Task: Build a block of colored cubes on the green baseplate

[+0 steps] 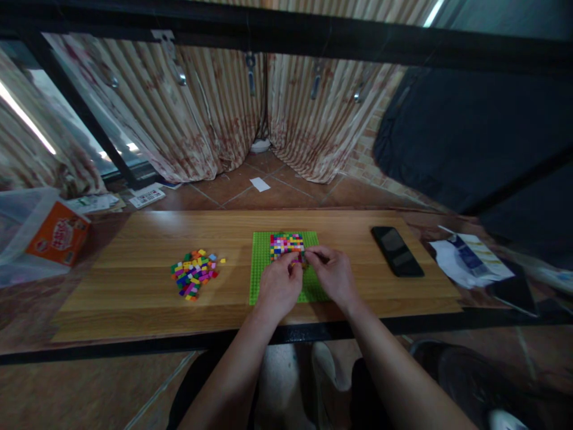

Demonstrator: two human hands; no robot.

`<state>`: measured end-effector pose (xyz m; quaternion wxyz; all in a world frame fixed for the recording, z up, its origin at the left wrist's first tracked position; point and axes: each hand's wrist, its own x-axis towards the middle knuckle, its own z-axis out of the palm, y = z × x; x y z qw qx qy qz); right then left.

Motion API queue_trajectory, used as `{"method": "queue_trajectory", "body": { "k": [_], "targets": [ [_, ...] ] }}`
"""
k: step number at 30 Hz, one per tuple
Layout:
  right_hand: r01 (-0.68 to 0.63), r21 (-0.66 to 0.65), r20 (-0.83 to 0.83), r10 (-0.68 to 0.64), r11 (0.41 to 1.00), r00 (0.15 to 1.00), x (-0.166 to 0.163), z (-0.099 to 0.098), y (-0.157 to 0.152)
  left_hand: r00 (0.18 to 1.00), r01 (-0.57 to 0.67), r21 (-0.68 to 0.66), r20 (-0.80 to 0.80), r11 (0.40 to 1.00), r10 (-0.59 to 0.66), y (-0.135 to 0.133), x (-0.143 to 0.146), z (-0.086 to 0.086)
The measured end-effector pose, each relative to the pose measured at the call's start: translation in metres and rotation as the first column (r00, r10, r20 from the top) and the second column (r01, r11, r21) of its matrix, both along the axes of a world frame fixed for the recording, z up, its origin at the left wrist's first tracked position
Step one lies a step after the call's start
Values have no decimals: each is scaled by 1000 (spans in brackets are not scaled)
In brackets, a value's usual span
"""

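Observation:
A green studded baseplate (258,269) lies on the wooden table in front of me. Rows of small coloured bricks (286,240) form a block on its upper middle part. My left hand (281,280) rests over the lower edge of that block, thumb and fingers drawn together. From the right, my right hand (332,272) reaches in with its fingertips pinched at the block's lower right corner. Whatever sits between the fingertips of either hand is too small or hidden to make out. Left of the plate lies a loose pile of mixed small bricks (194,273).
A black phone (397,251) lies on the right of the wooden table (134,310). Papers (470,260) are beyond the right end. A clear plastic bin (27,239) with an orange label stands at the left. Curtains (201,119) hang behind.

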<state>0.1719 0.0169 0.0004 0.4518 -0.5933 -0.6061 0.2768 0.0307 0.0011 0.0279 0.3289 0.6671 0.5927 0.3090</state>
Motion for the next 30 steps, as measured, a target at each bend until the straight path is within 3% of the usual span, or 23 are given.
{"method": "queue_trajectory", "body": {
  "k": [8,21,30],
  "targets": [
    [8,-22,-69,-10,1000,998,-1,-2,3,1000,16,-21,-14,1000,-16,-3,3,1],
    [39,-154,-339,-90,987,937,-3,-8,13,998,10,-32,-67,999,-12,-4,6,0],
    [32,-158,-318,-81,987,945,-4,-10,13,990,-2,-63,-143,998,-7,-6,10,4]
  ]
}}
